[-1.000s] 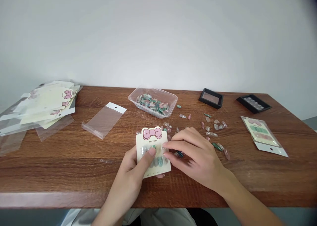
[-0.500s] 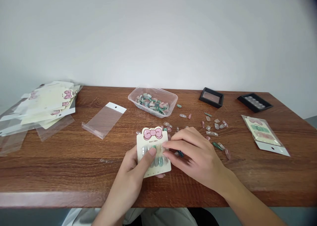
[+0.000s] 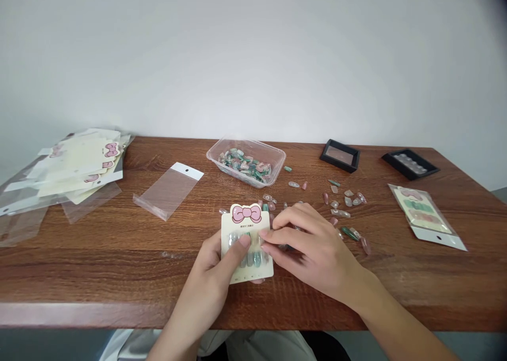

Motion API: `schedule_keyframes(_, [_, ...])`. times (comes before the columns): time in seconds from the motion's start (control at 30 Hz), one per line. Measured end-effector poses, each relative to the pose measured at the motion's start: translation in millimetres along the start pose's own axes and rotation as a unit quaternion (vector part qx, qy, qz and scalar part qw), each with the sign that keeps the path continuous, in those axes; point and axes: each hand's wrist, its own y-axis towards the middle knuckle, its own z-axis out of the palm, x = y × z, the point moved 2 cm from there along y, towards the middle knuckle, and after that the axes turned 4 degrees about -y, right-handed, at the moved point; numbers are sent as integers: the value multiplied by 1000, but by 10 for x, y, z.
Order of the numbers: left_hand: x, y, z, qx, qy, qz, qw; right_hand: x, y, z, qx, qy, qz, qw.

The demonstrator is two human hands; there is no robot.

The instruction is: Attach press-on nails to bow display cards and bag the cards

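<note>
The left hand [image 3: 204, 274] holds a bow-topped nail card [image 3: 246, 215] in a thumb-across grip; the right hand [image 3: 312, 250] curls narrowly at its edge.

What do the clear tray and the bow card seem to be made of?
The tray looks like thin clear plastic: see-through, with glossy highlights along its moulded rim. The card seems to be matte paperboard, stiff and printed, though the exact stock is unclear.

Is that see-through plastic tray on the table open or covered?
Open: the clear plastic tray has no lid, and the press-on nails heaped inside lie uncovered.
</note>
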Motion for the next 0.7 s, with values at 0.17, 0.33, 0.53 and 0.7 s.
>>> schedule_keyframes(0.17, [-6,-9,12,-57,-37,4,998,6,-37,-6,-6,-50,-35,998])
schedule_keyframes(0.33, [-33,2,31,-77,-78,9,994,35,-51,2,9,-117,-97,988])
schedule_keyframes(0.53, [-71,7,42,-103,-110,12,989,39,-53,38,15,-154,-130,979])
schedule_keyframes(0.7, [-52,9,35,-86,-136,6,987,13,-65,25,-10,-124,-111,986])
